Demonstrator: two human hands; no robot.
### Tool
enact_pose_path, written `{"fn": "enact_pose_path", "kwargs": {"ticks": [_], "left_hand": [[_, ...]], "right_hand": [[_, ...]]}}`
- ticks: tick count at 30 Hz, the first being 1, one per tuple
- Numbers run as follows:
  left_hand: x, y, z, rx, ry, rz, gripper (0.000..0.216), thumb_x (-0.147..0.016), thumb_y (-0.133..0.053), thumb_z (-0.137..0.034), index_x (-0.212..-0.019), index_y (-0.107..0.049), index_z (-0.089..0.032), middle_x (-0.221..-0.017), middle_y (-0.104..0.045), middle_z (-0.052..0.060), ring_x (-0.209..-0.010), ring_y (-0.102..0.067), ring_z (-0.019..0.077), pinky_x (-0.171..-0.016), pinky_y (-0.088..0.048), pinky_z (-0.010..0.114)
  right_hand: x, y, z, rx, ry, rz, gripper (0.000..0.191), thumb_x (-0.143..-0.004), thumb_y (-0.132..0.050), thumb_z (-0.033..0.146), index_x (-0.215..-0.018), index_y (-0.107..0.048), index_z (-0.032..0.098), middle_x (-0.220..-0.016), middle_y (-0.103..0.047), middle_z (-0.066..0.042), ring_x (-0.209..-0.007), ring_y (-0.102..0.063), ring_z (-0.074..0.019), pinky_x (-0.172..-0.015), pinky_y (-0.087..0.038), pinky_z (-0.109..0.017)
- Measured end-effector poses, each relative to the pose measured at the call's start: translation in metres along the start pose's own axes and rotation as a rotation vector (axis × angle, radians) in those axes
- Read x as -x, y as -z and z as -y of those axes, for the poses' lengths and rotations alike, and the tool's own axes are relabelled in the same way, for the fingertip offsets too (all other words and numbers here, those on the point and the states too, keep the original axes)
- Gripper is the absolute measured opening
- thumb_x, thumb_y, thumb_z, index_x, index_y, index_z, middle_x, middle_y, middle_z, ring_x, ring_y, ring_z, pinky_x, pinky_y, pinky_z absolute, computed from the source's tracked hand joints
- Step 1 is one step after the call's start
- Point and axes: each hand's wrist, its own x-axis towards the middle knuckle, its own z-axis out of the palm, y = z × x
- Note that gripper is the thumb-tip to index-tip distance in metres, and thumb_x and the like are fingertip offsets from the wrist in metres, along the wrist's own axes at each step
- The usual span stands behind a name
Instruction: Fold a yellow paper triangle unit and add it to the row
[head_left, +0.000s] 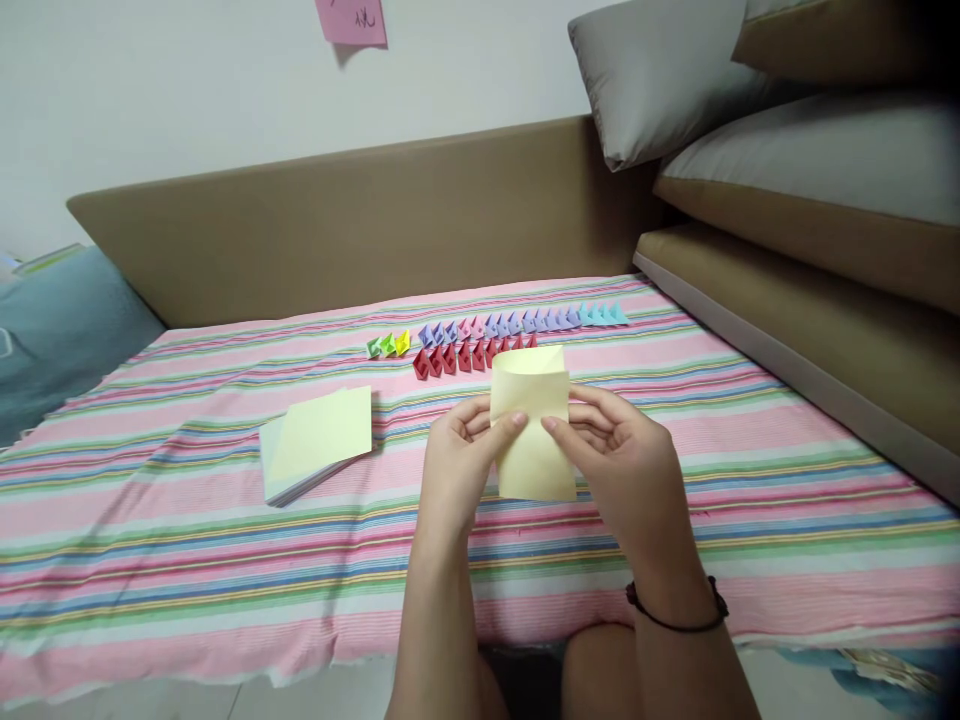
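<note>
A blue pillow (pixel 67 330) sits at the far left edge of the striped bedcover (pixel 150 540). Right of it, in the left half of the cover and well clear of every edge, lies a stack of yellow paper (pixel 319 440), slightly fanned.

The left hand (pixel 457 465) pinches the left edge of the pale yellow sheet (pixel 532 420), thumb in front and fingers behind. The sheet is held upright above the middle of the cover, nearer the front edge than the back. It is plain and smooth, and its top part curls over in a soft, uncreased bend. The right hand (pixel 626 470) pinches the sheet's right edge in the same way, and a dark wristband (pixel 675 610) circles that wrist.

Behind the sheet, toward the back edge, runs a row of small folded pieces (pixel 510 325) going from green through purple and pink to blue. In front of it is a shorter row of red pieces (pixel 457 358), whose right end is hidden by the sheet.

Bare cover stretches along the front edge and out to the right. There, brown cushions (pixel 810 250) rise along the right edge.
</note>
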Motion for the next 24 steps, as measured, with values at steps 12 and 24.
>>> {"fn": "enact_pose_path", "kwargs": {"ticks": [12, 24], "left_hand": [[0.001, -0.003, -0.002, 0.097, 0.062, -0.076, 0.036, -0.060, -0.083, -0.030, -0.087, -0.072, -0.010, -0.071, -0.074, 0.008, -0.056, -0.065, 0.0134, -0.054, -0.052, 0.020], [0.001, -0.004, -0.006, 0.105, 0.068, -0.042, 0.034, -0.062, -0.082, -0.027, -0.090, -0.072, -0.010, -0.074, -0.075, 0.007, -0.060, -0.066, 0.0118, -0.054, -0.051, 0.017]], "right_hand": [[0.006, -0.006, 0.007, 0.030, 0.115, -0.021, 0.039, -0.073, -0.072, 0.022, -0.111, -0.064, 0.020, -0.092, -0.074, -0.005, -0.078, -0.071, -0.0166, -0.071, -0.059, -0.026], [0.002, 0.007, 0.007, 0.048, -0.080, 0.008, 0.018, -0.067, -0.078, 0.032, -0.077, -0.072, 0.018, -0.080, -0.076, -0.006, -0.071, -0.071, -0.0184, -0.062, -0.058, -0.024]]}}
